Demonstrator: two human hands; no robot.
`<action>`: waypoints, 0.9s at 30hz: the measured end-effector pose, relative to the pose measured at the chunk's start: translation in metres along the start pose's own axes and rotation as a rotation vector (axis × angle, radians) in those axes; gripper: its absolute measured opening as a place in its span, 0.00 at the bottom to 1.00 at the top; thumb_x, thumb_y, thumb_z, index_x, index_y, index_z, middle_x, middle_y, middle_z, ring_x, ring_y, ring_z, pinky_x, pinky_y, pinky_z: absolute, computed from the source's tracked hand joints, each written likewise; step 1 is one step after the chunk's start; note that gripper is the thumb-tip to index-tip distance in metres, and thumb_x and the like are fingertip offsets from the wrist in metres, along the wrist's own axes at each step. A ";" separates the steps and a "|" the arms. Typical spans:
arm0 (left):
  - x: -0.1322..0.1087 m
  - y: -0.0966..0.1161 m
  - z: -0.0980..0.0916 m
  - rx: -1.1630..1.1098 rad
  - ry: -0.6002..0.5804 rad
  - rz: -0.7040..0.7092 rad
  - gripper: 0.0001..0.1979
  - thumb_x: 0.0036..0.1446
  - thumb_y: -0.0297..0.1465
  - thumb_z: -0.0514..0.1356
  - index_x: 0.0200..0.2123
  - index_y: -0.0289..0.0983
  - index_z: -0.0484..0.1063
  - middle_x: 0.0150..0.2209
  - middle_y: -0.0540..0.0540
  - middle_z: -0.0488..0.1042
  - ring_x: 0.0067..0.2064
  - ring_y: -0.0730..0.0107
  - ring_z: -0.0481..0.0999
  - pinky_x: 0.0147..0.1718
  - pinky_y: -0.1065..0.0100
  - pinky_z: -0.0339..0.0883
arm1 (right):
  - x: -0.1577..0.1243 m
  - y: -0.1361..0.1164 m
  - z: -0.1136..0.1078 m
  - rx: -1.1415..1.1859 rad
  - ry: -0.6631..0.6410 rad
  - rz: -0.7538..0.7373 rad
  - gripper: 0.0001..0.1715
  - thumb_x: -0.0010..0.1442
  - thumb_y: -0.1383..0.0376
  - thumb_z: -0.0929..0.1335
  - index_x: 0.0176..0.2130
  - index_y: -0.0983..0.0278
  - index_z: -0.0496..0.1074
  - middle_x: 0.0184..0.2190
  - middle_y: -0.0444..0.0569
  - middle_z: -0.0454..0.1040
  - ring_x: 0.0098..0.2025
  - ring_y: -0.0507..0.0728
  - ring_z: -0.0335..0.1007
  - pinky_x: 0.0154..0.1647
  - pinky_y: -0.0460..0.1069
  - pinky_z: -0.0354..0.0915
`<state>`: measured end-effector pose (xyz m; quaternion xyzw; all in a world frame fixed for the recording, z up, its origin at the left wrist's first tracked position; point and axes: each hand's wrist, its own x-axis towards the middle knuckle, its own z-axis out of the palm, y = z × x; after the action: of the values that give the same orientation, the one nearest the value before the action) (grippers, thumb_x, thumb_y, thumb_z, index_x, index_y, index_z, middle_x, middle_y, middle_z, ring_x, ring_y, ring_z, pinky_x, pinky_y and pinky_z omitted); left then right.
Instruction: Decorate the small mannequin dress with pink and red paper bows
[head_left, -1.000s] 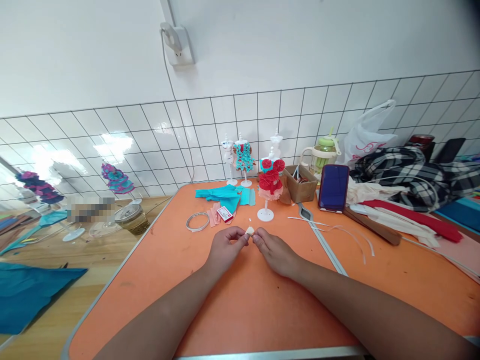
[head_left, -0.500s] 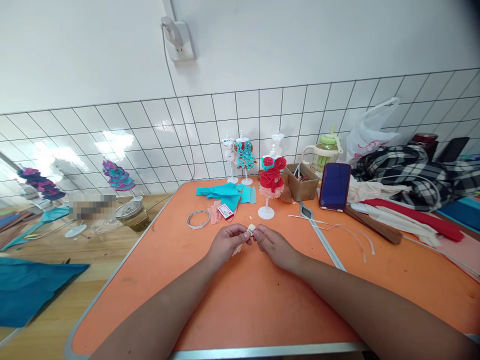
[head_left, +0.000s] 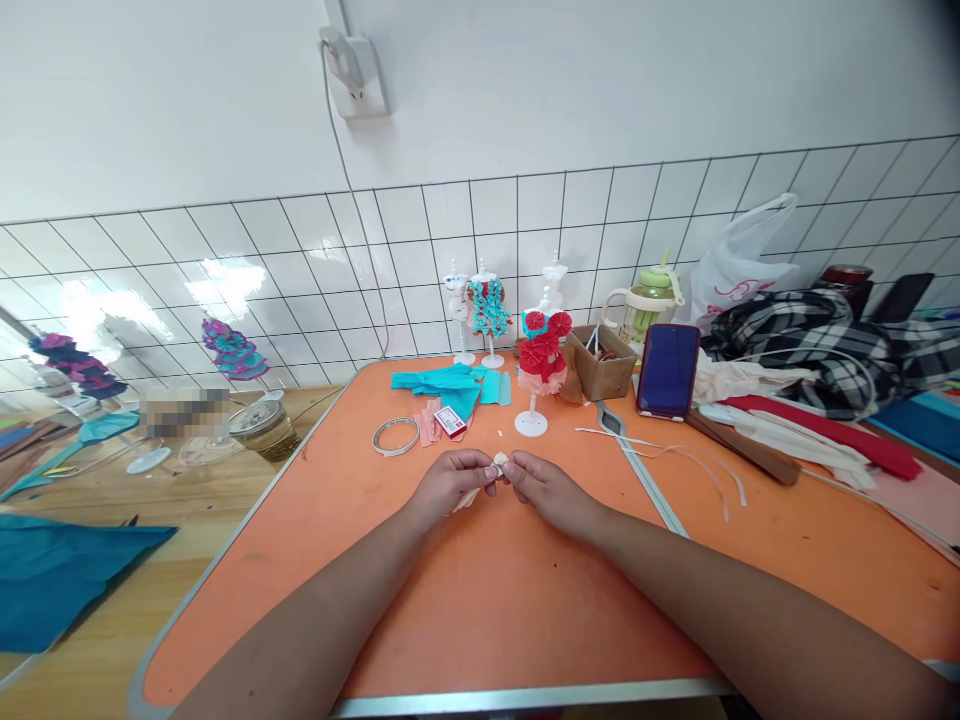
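Both my hands meet over the middle of the orange table (head_left: 480, 610). My left hand (head_left: 448, 483) and my right hand (head_left: 541, 487) each pinch a small cream folded paper piece (head_left: 499, 461) between fingertips; a bit of it trails under my left palm. Just beyond stands a small white mannequin in a red and pink paper dress (head_left: 540, 362). A red and white small box (head_left: 450, 421) and a tape ring (head_left: 396, 436) lie to the far left of my hands.
Teal paper pieces (head_left: 450, 384), two more mannequins (head_left: 487, 310), a cardboard box (head_left: 600, 364), a phone (head_left: 667, 370), a metal ruler (head_left: 645, 480), paper strips, plaid cloth (head_left: 817, 340) and a plastic bag crowd the back. A glass jar (head_left: 264, 430) sits on the wooden table at left.
My hands have kept pinching the cream piece and have drawn slightly closer together; the view shifted a little.
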<state>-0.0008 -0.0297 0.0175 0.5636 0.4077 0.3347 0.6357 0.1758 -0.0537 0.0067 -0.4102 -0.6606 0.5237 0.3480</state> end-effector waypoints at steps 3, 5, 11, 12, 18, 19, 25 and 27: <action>0.001 -0.001 0.000 0.029 0.010 -0.021 0.15 0.45 0.41 0.65 0.26 0.34 0.71 0.22 0.50 0.70 0.18 0.80 0.56 0.17 0.72 0.43 | 0.000 0.002 0.002 -0.016 0.035 0.004 0.25 0.60 0.44 0.56 0.30 0.63 0.60 0.21 0.39 0.54 0.23 0.49 0.48 0.23 0.45 0.49; 0.001 -0.001 0.001 0.035 0.016 -0.018 0.15 0.45 0.41 0.65 0.26 0.34 0.72 0.22 0.49 0.71 0.19 0.79 0.57 0.18 0.73 0.44 | 0.000 0.003 0.003 -0.004 0.035 0.007 0.25 0.60 0.44 0.56 0.31 0.62 0.61 0.20 0.39 0.53 0.22 0.49 0.47 0.22 0.45 0.48; 0.001 0.000 0.001 0.012 0.011 -0.024 0.15 0.44 0.41 0.65 0.26 0.34 0.72 0.22 0.50 0.71 0.20 0.78 0.60 0.19 0.73 0.47 | 0.000 0.000 0.001 0.017 -0.011 -0.001 0.25 0.60 0.45 0.56 0.31 0.62 0.61 0.20 0.38 0.52 0.21 0.48 0.45 0.21 0.45 0.46; 0.002 -0.001 0.000 0.012 0.003 -0.031 0.15 0.44 0.41 0.65 0.26 0.34 0.72 0.22 0.50 0.71 0.20 0.78 0.61 0.19 0.73 0.47 | 0.001 0.000 0.001 0.019 -0.017 0.001 0.24 0.60 0.45 0.56 0.31 0.62 0.61 0.20 0.38 0.52 0.21 0.48 0.45 0.21 0.45 0.46; 0.003 -0.001 -0.001 0.013 -0.008 -0.035 0.14 0.44 0.40 0.65 0.26 0.34 0.73 0.21 0.49 0.71 0.20 0.78 0.61 0.18 0.73 0.47 | 0.000 -0.003 -0.002 0.059 -0.055 0.030 0.23 0.60 0.46 0.57 0.31 0.62 0.60 0.18 0.37 0.50 0.19 0.48 0.42 0.19 0.45 0.44; 0.003 -0.001 0.000 0.010 -0.007 -0.035 0.14 0.44 0.40 0.65 0.26 0.34 0.73 0.21 0.49 0.71 0.20 0.78 0.61 0.18 0.73 0.47 | 0.000 -0.003 -0.002 0.065 -0.059 0.036 0.23 0.60 0.46 0.57 0.30 0.62 0.60 0.18 0.37 0.50 0.19 0.48 0.42 0.19 0.44 0.44; 0.002 -0.001 0.001 0.004 0.020 -0.028 0.14 0.44 0.40 0.65 0.27 0.34 0.73 0.21 0.50 0.71 0.19 0.79 0.61 0.18 0.73 0.47 | 0.002 0.003 -0.002 0.065 -0.017 0.043 0.23 0.60 0.47 0.57 0.27 0.62 0.57 0.17 0.36 0.52 0.18 0.47 0.43 0.17 0.44 0.44; 0.002 -0.002 0.001 0.015 0.062 -0.004 0.15 0.45 0.41 0.65 0.28 0.34 0.74 0.23 0.49 0.72 0.20 0.79 0.61 0.19 0.73 0.49 | 0.004 0.005 -0.003 0.094 0.008 0.065 0.22 0.60 0.46 0.57 0.29 0.62 0.58 0.17 0.36 0.52 0.17 0.46 0.42 0.16 0.43 0.43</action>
<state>0.0011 -0.0287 0.0158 0.5571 0.4306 0.3476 0.6192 0.1782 -0.0484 0.0026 -0.4169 -0.6202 0.5633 0.3525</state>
